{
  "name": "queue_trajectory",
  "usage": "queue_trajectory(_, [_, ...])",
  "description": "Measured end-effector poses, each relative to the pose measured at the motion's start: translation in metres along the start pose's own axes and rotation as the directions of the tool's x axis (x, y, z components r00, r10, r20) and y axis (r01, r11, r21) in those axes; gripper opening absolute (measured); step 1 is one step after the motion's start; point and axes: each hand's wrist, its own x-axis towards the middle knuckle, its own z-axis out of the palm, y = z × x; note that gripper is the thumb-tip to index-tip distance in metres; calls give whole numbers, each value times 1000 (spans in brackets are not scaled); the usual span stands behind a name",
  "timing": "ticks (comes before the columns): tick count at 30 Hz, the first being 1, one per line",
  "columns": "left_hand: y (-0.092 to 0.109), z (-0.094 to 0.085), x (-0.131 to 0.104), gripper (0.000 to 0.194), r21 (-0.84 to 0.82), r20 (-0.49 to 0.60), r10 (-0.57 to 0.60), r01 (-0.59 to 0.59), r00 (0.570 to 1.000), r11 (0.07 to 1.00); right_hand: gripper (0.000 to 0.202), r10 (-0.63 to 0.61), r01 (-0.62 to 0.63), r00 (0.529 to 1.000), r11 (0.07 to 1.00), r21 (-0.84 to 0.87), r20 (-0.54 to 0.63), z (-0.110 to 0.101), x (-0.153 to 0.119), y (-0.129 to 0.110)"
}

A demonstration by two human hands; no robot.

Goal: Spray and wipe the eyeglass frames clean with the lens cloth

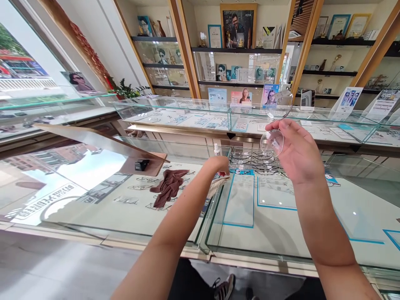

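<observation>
Raised over the right side of the glass counter, my right hand [296, 148] pinches a pair of clear round-lensed glasses [272, 142] by its middle, one lens above the fingers and one below. My left hand [221, 165] reaches down to a pale cloth [218, 186] at the joint between two glass cases. Its fingers are mostly hidden behind the wrist, so its grip on the cloth is unclear. A small white bottle [216, 151] stands just behind that hand. To its left, a crumpled brown cloth [169, 187] lies on the glass.
Rows of eyeglass frames [254, 160] sit between my hands. A wooden board [153, 165] with a small black box [141, 165] is at the left. Beyond are another glass display case [184, 118] and wall shelves [237, 50]. The near counter edge [250, 261] runs below my arms.
</observation>
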Motion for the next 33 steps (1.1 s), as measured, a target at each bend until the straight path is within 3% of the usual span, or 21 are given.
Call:
queue_trajectory(5, [-4,14,19,31,68,80,-84,78,993,995,28,-19,19,1000,1000,-3,-5,-1,-1,-3])
queue_trajectory(12, [2,21,26,36,133,26,-100,96,995,986,30,-13,12,1000,999,-43,-21,-1,-1,-5])
queue_trajectory(16, [-2,5,7,27,75,32,-34,32,999,997,28,-24,23,999,999,-32,-23,-2,-2,-6])
queue_trajectory(20, [-9,-22,-24,23,-14,-63,123,-124,990,992,27,-30,29,999,999,-18,-23,-2,-2,-5])
queue_trajectory(23, [-9,-35,-45,21,-84,-162,254,-270,954,959,28,-19,19,999,1000,-16,-26,-1,-1,-3])
queue_trajectory(27, [-2,-39,-65,18,-284,-312,441,-525,842,802,26,-18,18,1000,1000,0,-4,0,-1,2])
queue_trajectory(33, [23,-29,-89,19,-358,-554,402,-644,730,676,23,6,-7,1000,999,33,12,2,0,8])
